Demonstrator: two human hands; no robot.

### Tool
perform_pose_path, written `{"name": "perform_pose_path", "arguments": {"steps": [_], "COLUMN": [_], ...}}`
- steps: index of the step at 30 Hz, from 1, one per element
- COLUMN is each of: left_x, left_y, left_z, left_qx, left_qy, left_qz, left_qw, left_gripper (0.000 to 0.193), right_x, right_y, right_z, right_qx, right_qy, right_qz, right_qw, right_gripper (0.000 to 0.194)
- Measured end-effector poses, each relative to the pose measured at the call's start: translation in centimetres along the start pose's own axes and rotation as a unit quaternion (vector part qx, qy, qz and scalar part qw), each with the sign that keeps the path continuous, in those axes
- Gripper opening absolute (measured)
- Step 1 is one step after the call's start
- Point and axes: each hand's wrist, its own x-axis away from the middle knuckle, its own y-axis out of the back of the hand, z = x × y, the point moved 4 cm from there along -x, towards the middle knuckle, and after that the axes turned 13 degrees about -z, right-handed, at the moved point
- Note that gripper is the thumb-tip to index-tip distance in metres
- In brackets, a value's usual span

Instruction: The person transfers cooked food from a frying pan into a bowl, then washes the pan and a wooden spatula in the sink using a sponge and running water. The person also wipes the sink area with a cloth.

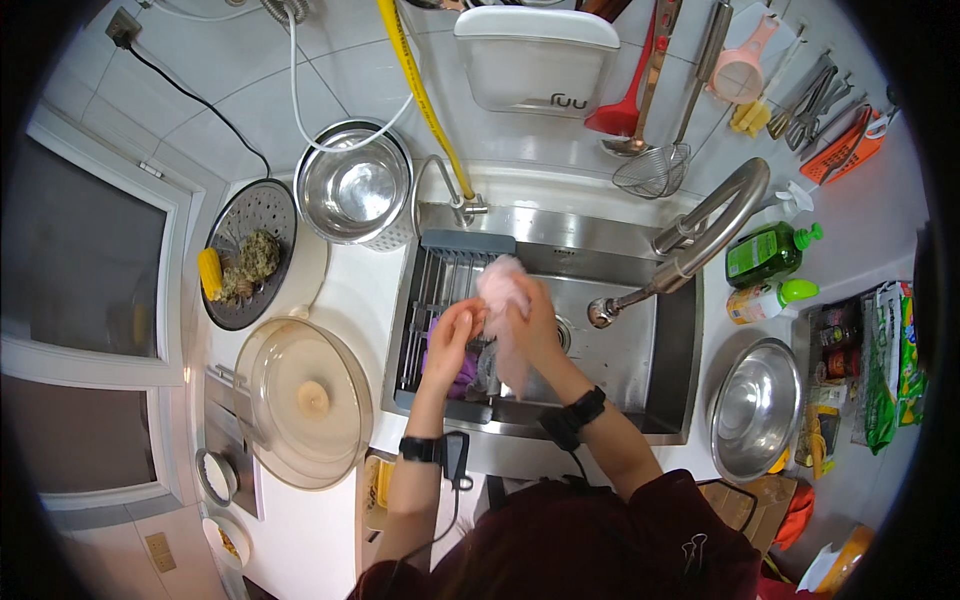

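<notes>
A damp-looking pink cloth (498, 289) is bunched in my right hand (538, 322), and its loose end hangs down over the sink. My left hand (450, 341) is at the cloth's left side, fingers bent; whether its fingertips grip the fabric is unclear. Both hands are above the stainless steel sink (607, 367), near the drying rack (416, 322) across its left part. Purple (463, 373) and grey cloths (487, 367) lie on the rack below my hands.
The curved faucet (671, 274) reaches over the sink from the right. Steel bowls (354, 184) are at back left; another steel bowl (754, 412) is at right. Left are a large clear lid (281, 405) and a steamer tray (259, 214) holding corn. Soap bottles (763, 255) line the right counter.
</notes>
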Motion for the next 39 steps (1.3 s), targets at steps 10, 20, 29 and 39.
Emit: {"name": "perform_pose_path", "arguments": {"steps": [10, 20, 29, 39], "left_x": [7.5, 7.6, 5.8, 5.1], "left_y": [7.8, 5.5, -3.1, -3.9], "left_z": [2.0, 3.1, 8.8, 8.5], "left_qx": [-0.133, -0.248, -0.381, -0.462], "left_qy": [-0.065, -0.063, -0.122, -0.152], "left_qz": [-0.096, -0.006, 0.180, 0.143], "left_qw": [0.984, 0.967, 0.899, 0.862], "left_gripper": [0.041, 0.040, 0.056, 0.064], "right_x": [-13.4, -15.6, -10.9, -9.8], "right_y": [-11.4, 3.1, 15.6, 27.8], "right_z": [-10.0, -15.1, -18.9, -16.3], "right_qx": [0.328, 0.519, 0.580, 0.343], "right_qy": [0.158, 0.123, 0.088, 0.014], "right_qz": [-0.074, -0.209, -0.017, -0.445], "right_qw": [0.928, 0.820, 0.810, 0.827], "right_gripper": [0.039, 0.037, 0.030, 0.037]}}
